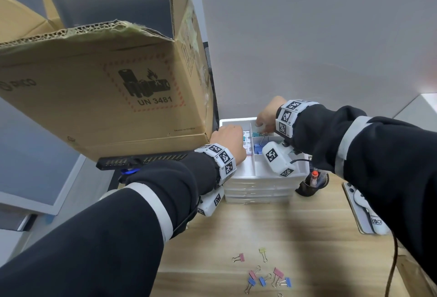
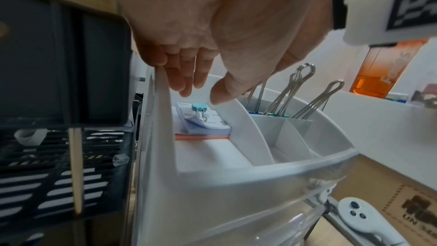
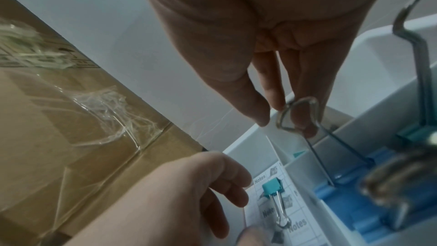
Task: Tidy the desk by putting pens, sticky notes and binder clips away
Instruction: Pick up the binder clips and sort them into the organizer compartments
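Observation:
A white organiser tray (image 1: 250, 171) sits on top of a stack of clear drawers. Its left compartment holds a printed sticky-note pad (image 2: 210, 126) with a small teal binder clip (image 3: 272, 190) on it. My left hand (image 2: 201, 93) hangs over that compartment with relaxed fingers, holding nothing; its thumb tip touches the divider (image 2: 238, 119). My right hand (image 3: 281, 119) is at the tray's back right and pinches the wire handle of a large blue binder clip (image 3: 345, 184) that stands in a right compartment. Other large clips (image 2: 305, 96) stand upright beside it.
A big cardboard box (image 1: 106, 88) on a black mesh rack (image 2: 59, 156) crowds the tray's left side. Several small coloured binder clips (image 1: 262, 273) lie on the wooden desk in front. A black pen cup (image 1: 312, 183) stands right of the drawers, a white device (image 1: 364, 211) further right.

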The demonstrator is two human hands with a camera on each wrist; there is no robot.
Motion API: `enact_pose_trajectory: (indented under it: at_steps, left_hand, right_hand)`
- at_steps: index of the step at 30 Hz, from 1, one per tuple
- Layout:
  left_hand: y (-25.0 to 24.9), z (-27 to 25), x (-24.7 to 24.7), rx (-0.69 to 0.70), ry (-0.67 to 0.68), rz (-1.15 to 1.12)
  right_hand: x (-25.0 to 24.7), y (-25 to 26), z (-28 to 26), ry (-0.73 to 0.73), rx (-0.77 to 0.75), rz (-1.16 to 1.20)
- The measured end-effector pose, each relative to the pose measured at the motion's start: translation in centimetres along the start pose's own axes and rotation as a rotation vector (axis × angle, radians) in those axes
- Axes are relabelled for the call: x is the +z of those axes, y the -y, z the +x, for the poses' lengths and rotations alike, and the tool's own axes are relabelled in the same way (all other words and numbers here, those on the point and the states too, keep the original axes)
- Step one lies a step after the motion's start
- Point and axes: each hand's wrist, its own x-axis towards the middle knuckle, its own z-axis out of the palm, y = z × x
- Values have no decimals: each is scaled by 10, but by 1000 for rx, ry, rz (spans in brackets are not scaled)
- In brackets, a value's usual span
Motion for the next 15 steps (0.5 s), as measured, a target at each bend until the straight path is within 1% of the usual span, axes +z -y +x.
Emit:
enact_pose_trajectory:
  at_steps: [3, 5, 8, 12, 15]
  left_hand:
    - [-5, 6, 2, 8, -1, 145]
    - [-7, 11, 6, 20, 22, 224]
    - [-9, 19, 10, 10, 55, 302]
    - [-17, 24, 10, 5, 73, 354]
    - [-21, 23, 10, 14, 75, 350]
  right_hand:
    - [-3, -5, 6, 13, -29, 202]
    - [-7, -9, 8, 3, -74, 290]
    - [-15, -15, 8, -43, -120, 416]
    - [-27, -30, 6, -153, -166, 479]
    - [-32, -42, 6, -186, -189, 508]
